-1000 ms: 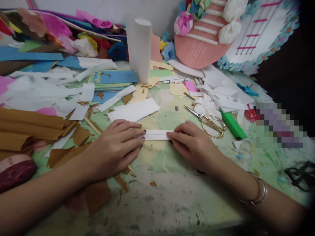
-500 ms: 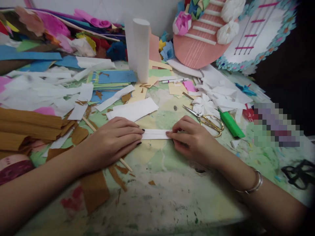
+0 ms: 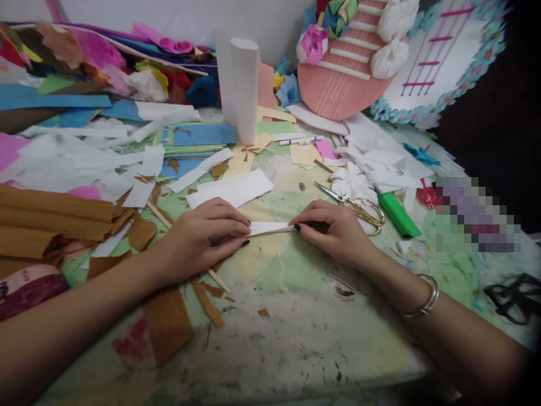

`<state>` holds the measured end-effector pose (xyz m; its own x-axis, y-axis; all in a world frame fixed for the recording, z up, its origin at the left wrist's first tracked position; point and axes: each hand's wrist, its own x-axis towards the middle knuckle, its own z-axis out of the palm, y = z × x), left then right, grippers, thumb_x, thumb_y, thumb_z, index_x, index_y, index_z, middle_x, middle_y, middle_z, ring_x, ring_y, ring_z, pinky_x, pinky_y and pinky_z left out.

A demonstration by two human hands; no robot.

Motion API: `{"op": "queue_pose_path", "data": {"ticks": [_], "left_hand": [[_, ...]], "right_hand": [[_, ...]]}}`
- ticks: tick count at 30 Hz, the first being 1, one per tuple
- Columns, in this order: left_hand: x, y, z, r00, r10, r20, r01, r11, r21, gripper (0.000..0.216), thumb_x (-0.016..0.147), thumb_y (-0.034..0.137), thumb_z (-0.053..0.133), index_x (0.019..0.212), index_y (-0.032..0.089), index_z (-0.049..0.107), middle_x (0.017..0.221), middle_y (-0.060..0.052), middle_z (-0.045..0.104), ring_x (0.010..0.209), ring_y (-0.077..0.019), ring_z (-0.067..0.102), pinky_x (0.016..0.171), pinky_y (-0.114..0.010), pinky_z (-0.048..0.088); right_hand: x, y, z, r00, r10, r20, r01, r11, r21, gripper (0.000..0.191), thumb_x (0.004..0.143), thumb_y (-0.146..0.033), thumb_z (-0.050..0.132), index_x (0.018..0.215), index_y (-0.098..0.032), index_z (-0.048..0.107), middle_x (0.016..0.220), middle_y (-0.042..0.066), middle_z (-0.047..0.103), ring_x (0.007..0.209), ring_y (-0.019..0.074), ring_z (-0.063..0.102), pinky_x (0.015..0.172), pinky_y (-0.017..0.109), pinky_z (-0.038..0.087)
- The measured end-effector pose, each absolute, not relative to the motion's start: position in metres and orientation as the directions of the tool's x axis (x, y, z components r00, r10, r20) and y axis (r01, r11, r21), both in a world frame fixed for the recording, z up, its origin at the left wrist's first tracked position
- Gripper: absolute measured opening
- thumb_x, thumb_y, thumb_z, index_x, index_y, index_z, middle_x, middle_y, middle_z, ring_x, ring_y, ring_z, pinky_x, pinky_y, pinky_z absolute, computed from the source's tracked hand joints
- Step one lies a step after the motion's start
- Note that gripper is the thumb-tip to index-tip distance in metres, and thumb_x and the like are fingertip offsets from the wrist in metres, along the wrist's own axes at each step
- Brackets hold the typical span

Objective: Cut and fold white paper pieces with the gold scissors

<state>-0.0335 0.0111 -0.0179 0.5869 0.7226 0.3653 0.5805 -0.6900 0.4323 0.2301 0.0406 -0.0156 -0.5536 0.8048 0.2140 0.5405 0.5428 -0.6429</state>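
Note:
A narrow white paper strip [image 3: 270, 228] lies across the middle of the paint-stained table [image 3: 304, 338]. My left hand [image 3: 207, 239] covers its left end, fingers bent and pinched on it. My right hand [image 3: 333, 228] grips its right end with closed fingertips. The strip looks folded lengthwise and slightly lifted between the two hands. A silver bangle [image 3: 425, 296] circles my right wrist.
Gold-handled scissors [image 3: 359, 208] and a green marker [image 3: 397, 214] lie right of my right hand. A white paper sheet [image 3: 230, 189], a white paper tube [image 3: 243, 87], brown crepe paper [image 3: 51, 217], coloured scraps and a pink paper guitar [image 3: 350, 62] crowd the back. A thin wooden stick [image 3: 220, 281] pokes out below my left hand.
Both hands have closed in on the strip and pinched its ends. The strip now looks narrower and tilted, folded along its length. My arms have shifted slightly.

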Motion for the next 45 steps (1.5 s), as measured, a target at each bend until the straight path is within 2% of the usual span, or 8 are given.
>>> {"op": "queue_pose_path", "data": {"ticks": [6, 14, 20, 26, 31, 35, 41, 45], "left_hand": [[-0.032, 0.014, -0.016, 0.499, 0.807, 0.316, 0.651, -0.590, 0.478, 0.014, 0.084, 0.023, 0.052, 0.084, 0.017, 0.065, 0.088, -0.005, 0.066, 0.085, -0.0170, 0.058, 0.075, -0.030, 0.045], [-0.025, 0.017, -0.018, 0.429, 0.870, 0.242, 0.781, -0.492, 0.384, 0.015, 0.083, 0.027, 0.046, 0.077, 0.016, 0.054, 0.085, -0.007, 0.055, 0.084, -0.0207, 0.048, 0.076, -0.035, 0.039], [-0.024, 0.018, -0.018, 0.453, 0.857, 0.244, 0.759, -0.515, 0.398, 0.013, 0.084, 0.025, 0.045, 0.087, 0.016, 0.054, 0.087, -0.007, 0.055, 0.086, -0.0214, 0.046, 0.077, -0.035, 0.037], [-0.027, 0.020, -0.017, 0.479, 0.856, 0.192, 0.747, -0.513, 0.423, 0.013, 0.084, 0.027, 0.045, 0.084, 0.017, 0.054, 0.081, -0.005, 0.055, 0.081, -0.0203, 0.044, 0.074, -0.035, 0.035], [-0.028, 0.021, -0.018, 0.476, 0.870, 0.128, 0.758, -0.479, 0.443, 0.015, 0.085, 0.030, 0.044, 0.084, 0.017, 0.052, 0.082, -0.006, 0.052, 0.082, -0.0214, 0.042, 0.072, -0.035, 0.035], [-0.028, 0.020, -0.016, 0.491, 0.857, 0.159, 0.737, -0.505, 0.449, 0.011, 0.083, 0.026, 0.045, 0.082, 0.017, 0.051, 0.083, -0.006, 0.053, 0.082, -0.0207, 0.043, 0.073, -0.034, 0.036], [-0.029, 0.016, -0.014, 0.469, 0.862, 0.193, 0.716, -0.499, 0.489, 0.011, 0.083, 0.025, 0.047, 0.083, 0.017, 0.055, 0.078, -0.003, 0.054, 0.076, -0.0169, 0.048, 0.067, -0.029, 0.039], [-0.030, 0.014, -0.013, 0.464, 0.857, 0.224, 0.699, -0.510, 0.501, 0.014, 0.084, 0.025, 0.048, 0.088, 0.018, 0.059, 0.079, -0.003, 0.058, 0.076, -0.0163, 0.051, 0.068, -0.029, 0.042]], "right_hand": [[0.228, 0.042, -0.016, -0.504, 0.850, 0.152, 0.572, 0.461, -0.678, 0.015, 0.076, -0.013, 0.056, 0.082, -0.017, 0.070, 0.076, 0.002, 0.063, 0.066, 0.0109, 0.053, 0.060, 0.024, 0.039], [0.222, 0.040, -0.015, -0.436, 0.889, 0.139, 0.629, 0.412, -0.659, 0.010, 0.073, -0.014, 0.057, 0.076, -0.017, 0.066, 0.069, 0.000, 0.060, 0.061, 0.0097, 0.050, 0.057, 0.023, 0.038], [0.219, 0.040, -0.016, -0.437, 0.883, 0.172, 0.648, 0.442, -0.620, 0.008, 0.070, -0.012, 0.056, 0.072, -0.016, 0.062, 0.068, 0.000, 0.058, 0.061, 0.0105, 0.050, 0.058, 0.024, 0.037], [0.221, 0.040, -0.016, -0.467, 0.863, 0.195, 0.642, 0.482, -0.596, 0.009, 0.071, -0.013, 0.057, 0.077, -0.017, 0.062, 0.073, 0.001, 0.057, 0.065, 0.0117, 0.049, 0.060, 0.025, 0.038], [0.224, 0.041, -0.015, -0.524, 0.837, 0.158, 0.624, 0.503, -0.598, 0.013, 0.072, -0.012, 0.057, 0.083, -0.018, 0.063, 0.083, 0.004, 0.055, 0.073, 0.0138, 0.050, 0.066, 0.027, 0.039], [0.225, 0.039, -0.014, -0.557, 0.814, 0.166, 0.601, 0.533, -0.595, 0.012, 0.072, -0.011, 0.056, 0.081, -0.018, 0.060, 0.085, 0.004, 0.055, 0.080, 0.0163, 0.049, 0.070, 0.028, 0.038], [0.224, 0.036, -0.014, -0.530, 0.836, 0.142, 0.584, 0.481, -0.654, 0.015, 0.071, -0.009, 0.055, 0.084, -0.018, 0.056, 0.078, 0.001, 0.056, 0.072, 0.0139, 0.049, 0.065, 0.026, 0.037], [0.222, 0.034, -0.013, -0.524, 0.839, 0.146, 0.560, 0.469, -0.683, 0.016, 0.074, -0.014, 0.057, 0.089, -0.018, 0.058, 0.078, 0.001, 0.057, 0.073, 0.0137, 0.051, 0.066, 0.027, 0.039]]}}
